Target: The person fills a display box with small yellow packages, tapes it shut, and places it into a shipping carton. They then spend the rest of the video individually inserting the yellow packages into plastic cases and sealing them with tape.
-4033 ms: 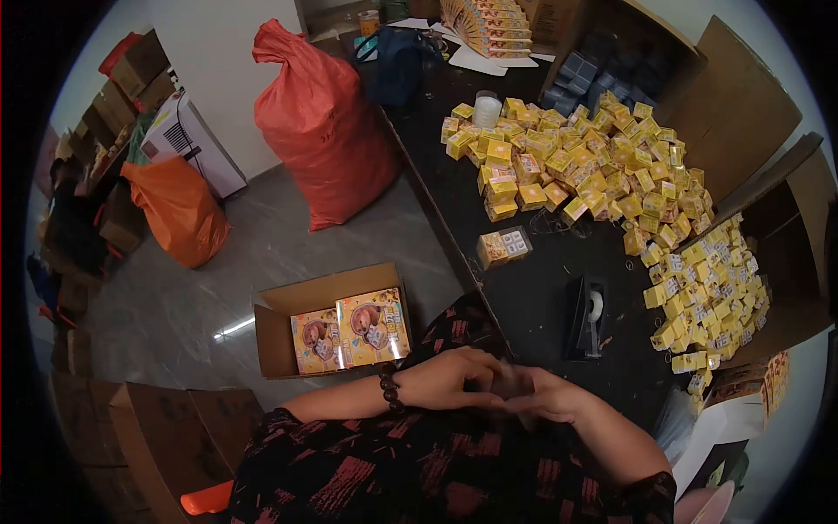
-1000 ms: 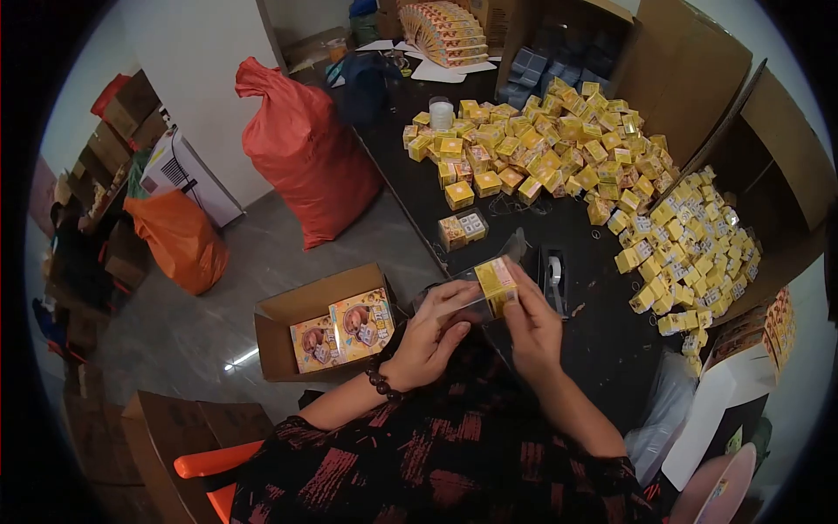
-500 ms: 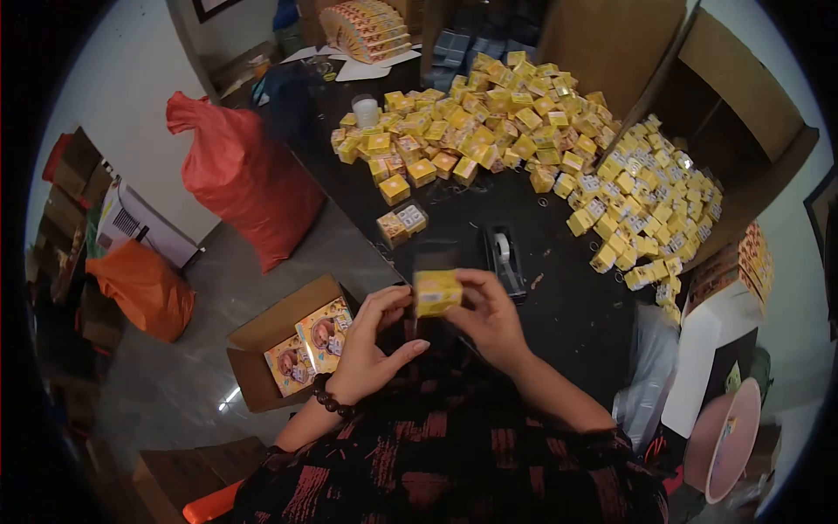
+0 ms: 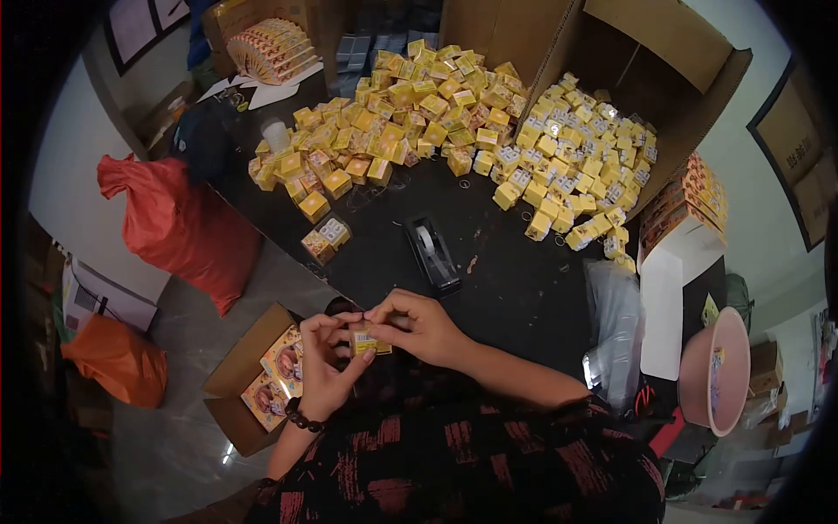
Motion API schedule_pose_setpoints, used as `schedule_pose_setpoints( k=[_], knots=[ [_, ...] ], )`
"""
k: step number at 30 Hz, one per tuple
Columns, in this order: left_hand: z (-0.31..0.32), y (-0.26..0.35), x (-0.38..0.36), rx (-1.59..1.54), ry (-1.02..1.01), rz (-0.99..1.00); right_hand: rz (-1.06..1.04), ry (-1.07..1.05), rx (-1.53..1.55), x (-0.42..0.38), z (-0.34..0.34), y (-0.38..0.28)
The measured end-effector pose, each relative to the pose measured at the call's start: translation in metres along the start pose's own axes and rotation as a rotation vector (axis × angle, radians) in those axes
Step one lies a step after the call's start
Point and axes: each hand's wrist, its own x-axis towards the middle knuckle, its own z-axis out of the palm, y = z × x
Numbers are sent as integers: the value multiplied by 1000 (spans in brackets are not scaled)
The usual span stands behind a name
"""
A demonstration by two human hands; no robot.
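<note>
A small yellow box (image 4: 370, 341) with a barcode label is held between both hands, close to the body at the table's front edge. My left hand (image 4: 327, 358), with a dark bead bracelet at its wrist, has its fingers closed round the left side of the box. Thumb and index finger of my right hand (image 4: 419, 330) pinch the top of the box. Just beyond the hands lies a black tape dispenser (image 4: 431, 255). Two small boxes (image 4: 326, 240) sit side by side near the table's left edge.
Behind is a big heap of yellow boxes (image 4: 410, 109); yellow pieces (image 4: 576, 166) spill from a large carton (image 4: 698, 113) at right. An open carton (image 4: 231, 387) is at lower left, beyond it a red sack (image 4: 179, 223). At right are plastic bags (image 4: 611, 332) and a pink basin (image 4: 716, 371).
The view has shifted right. Both hands have moved closer together around the yellow box, and my left hand's fingers have closed on it.
</note>
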Motion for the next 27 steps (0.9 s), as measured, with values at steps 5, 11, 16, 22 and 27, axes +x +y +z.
schedule_pose_setpoints(
  k=[5, 11, 16, 22, 27],
  knots=[
    [0, 2, 0, 205, -76, -6, 67, 121, -262, 2, 0, -7],
    [-1, 12, 3, 254, -109, -26, 28, 6, -325, -2, -7, -15],
    [-9, -16, 4, 180, -88, -15, -72, -104, -795, -10, -32, -43],
    [-49, -55, 7, -620, -71, -613, 115, 259, -1962, -38, -216, -77],
    [-87, -52, 17, -145, -881, -663, 162, 47, -1807, -49, -263, -91]
  ],
)
